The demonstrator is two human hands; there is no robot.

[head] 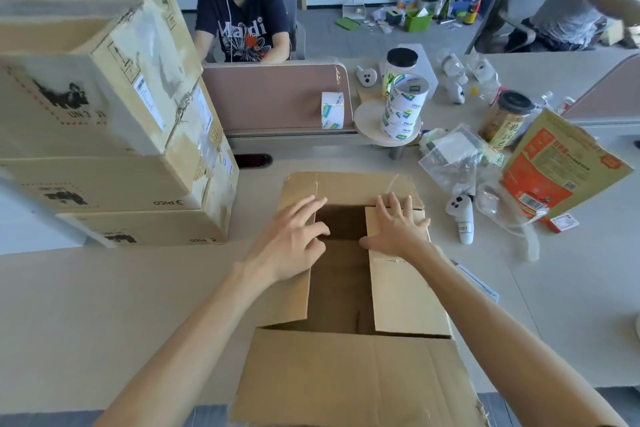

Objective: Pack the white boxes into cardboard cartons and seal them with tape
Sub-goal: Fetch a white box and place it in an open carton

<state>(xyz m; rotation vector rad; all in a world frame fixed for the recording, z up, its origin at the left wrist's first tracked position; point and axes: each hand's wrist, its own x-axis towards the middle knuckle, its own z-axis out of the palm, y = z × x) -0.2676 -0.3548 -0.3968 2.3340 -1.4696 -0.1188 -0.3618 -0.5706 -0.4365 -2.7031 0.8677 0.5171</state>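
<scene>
Head view: the cardboard carton [346,374] sits on the table [104,305] directly under both hands. The left hand [294,243] lies fingers spread on the left flap [294,302], and the right hand [398,229] presses flat, fingers splayed, on the right flap [405,295]. A dark gap shows between them. Stacked tape rolls [403,107] stand beyond the right hand, a white controller [462,215] lies to its right, and piled cartons [104,114] stand left of the left hand.
</scene>
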